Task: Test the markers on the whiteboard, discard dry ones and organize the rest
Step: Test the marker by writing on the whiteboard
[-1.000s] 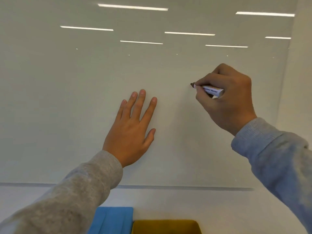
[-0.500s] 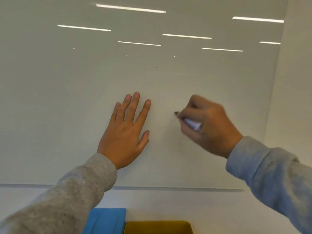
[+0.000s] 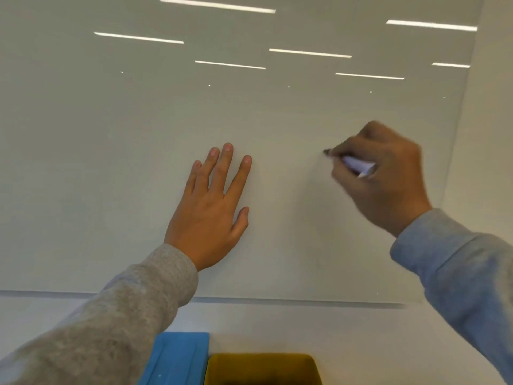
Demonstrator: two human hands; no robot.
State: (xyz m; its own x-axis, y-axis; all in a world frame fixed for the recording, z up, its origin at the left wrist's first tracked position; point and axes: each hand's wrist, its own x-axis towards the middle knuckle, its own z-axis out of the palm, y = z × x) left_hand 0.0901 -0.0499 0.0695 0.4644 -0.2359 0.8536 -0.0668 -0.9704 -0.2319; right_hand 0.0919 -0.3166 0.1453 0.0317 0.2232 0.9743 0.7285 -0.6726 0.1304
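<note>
A glossy whiteboard fills most of the view. My left hand lies flat on it, fingers straight and spread. To its right my right hand grips a white marker, whose dark tip touches the board. The right hand is blurred by motion. No ink line shows on the board near the tip.
Below the board's lower edge runs a white wall. A blue container and a yellow bin stand at the bottom of the view. Ceiling lights reflect in the board's upper part.
My right hand swept the marker down and left across the board, then back up and right. My left hand stayed flat on the board.
</note>
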